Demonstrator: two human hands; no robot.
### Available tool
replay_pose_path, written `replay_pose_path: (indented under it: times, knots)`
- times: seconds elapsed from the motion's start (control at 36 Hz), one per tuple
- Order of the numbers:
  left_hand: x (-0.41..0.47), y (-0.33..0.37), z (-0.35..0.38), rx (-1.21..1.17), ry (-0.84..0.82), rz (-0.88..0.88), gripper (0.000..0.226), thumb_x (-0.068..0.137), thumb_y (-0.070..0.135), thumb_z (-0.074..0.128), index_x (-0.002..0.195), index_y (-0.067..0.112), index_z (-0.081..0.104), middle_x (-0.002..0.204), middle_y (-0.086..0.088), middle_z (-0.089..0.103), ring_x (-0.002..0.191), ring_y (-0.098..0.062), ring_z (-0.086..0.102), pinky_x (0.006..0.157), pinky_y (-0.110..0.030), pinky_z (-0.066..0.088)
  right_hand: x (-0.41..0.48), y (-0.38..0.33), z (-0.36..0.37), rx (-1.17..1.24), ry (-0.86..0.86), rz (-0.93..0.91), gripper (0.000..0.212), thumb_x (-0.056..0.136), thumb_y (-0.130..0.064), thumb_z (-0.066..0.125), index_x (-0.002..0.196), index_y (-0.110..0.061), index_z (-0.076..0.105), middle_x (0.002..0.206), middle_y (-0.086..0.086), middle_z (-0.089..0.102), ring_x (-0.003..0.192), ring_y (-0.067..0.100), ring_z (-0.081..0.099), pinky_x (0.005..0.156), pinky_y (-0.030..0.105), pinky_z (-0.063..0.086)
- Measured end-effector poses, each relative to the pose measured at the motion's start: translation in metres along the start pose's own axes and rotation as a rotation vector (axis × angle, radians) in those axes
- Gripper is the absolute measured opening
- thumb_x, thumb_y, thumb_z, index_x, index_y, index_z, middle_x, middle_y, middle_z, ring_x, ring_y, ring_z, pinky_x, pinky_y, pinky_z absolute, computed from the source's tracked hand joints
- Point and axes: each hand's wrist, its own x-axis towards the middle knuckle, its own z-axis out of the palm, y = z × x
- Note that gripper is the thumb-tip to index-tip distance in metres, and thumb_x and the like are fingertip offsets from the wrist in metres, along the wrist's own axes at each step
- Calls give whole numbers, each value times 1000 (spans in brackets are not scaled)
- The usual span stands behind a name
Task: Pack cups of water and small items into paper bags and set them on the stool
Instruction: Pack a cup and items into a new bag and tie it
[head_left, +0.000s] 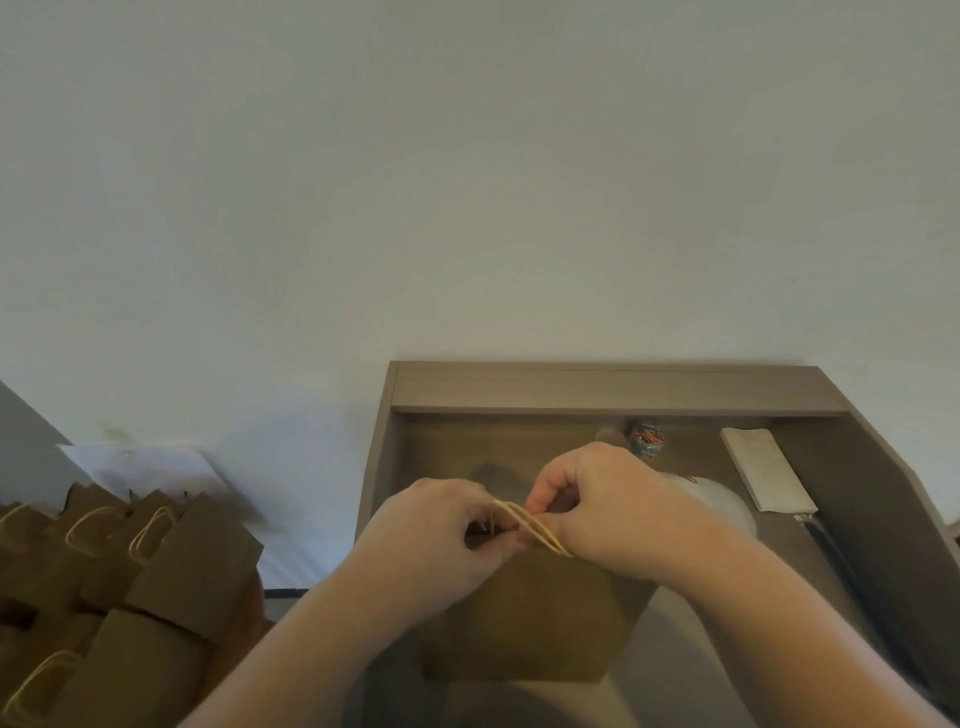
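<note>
While left hand (441, 530) and right hand (597, 499) pinch the bag handles (530, 525), many bags (130, 571) wait at eight o'clock. This bag (530, 623) must join them.

Surroundings: desk and wall.
A plain pale wall (467, 182) backs a grey-brown desk (613, 389) with raised rear and side ledges. A dark cord (841, 566) runs along its right side, and a white sheet (156, 470) leans at the wall's foot, left.

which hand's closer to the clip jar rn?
Right. The right hand is just in front of the clip jar, almost overlapping it in view; the left hand is farther left, at the bag handles.
</note>
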Motion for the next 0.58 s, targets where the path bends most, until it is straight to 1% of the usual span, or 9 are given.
replay_pose_path:
  times: [0.06,0.17,0.19,0.25,0.31,0.36,0.42,0.47,0.58]
  knots:
    - [0,-1,0,9,0,7,39,89,69,58,99,37,77,88,20,69,86,-2,65,83,-27,60,-3,0,3,-25,45,2,12,85,-48,83,79,-38,79,76,-25,73,72,-4,68,63,18,55]
    - [0,-2,0,17,2,18,37,91,67,58,101,37,77,90,20,68,86,-3,64,83,-28,60,-6,1,4,-22,84,-10,10,88,-48,79,81,-42,80,79,-29,72,79,-6,68,69,18,59]
    - [0,-2,1,12,1,19,37,91,67,58,101,37,77,90,20,68,87,-3,64,84,-28,60,-8,0,4,-28,98,-17,10,89,-48,78,81,-43,79,79,-30,71,79,-8,67,66,16,57]
    - [0,-1,2,1,-3,14,35,91,66,60,102,37,77,91,20,69,88,-4,65,86,-27,60,-11,-2,5,-66,119,-27,12,89,-48,78,78,-42,78,77,-28,71,78,-10,65,59,10,48]
    - [1,-2,2,-9,-3,6,30,92,62,63,103,37,77,92,21,69,88,-4,65,87,-26,60,-13,-5,6,-118,129,-41,14,90,-47,77,77,-42,77,76,-24,71,76,-9,64,58,8,42]
    - [2,-2,3,-7,-1,3,27,93,59,64,102,37,77,91,21,68,87,-3,65,87,-27,60,-14,-8,6,-128,134,-52,12,90,-47,77,80,-41,79,76,-24,71,77,-8,65,58,8,43]
    - [2,-2,3,1,1,11,29,93,61,63,101,37,77,90,21,68,87,-3,64,86,-27,60,-14,-8,5,-113,123,-59,11,91,-46,77,82,-41,80,76,-25,71,80,-11,64,57,8,45]
    - [3,-2,3,13,5,21,32,92,65,61,100,38,77,90,20,67,86,-3,64,83,-27,60,-14,-8,3,-120,136,-65,11,92,-45,76,83,-42,81,77,-26,71,84,-13,63,60,6,47]
    - [3,-3,5,5,22,32,31,93,64,62,100,38,77,89,21,67,86,-3,64,83,-26,60,-18,-12,1,-178,150,-69,14,93,-43,73,80,-41,77,79,-25,70,82,-10,63,57,4,42]
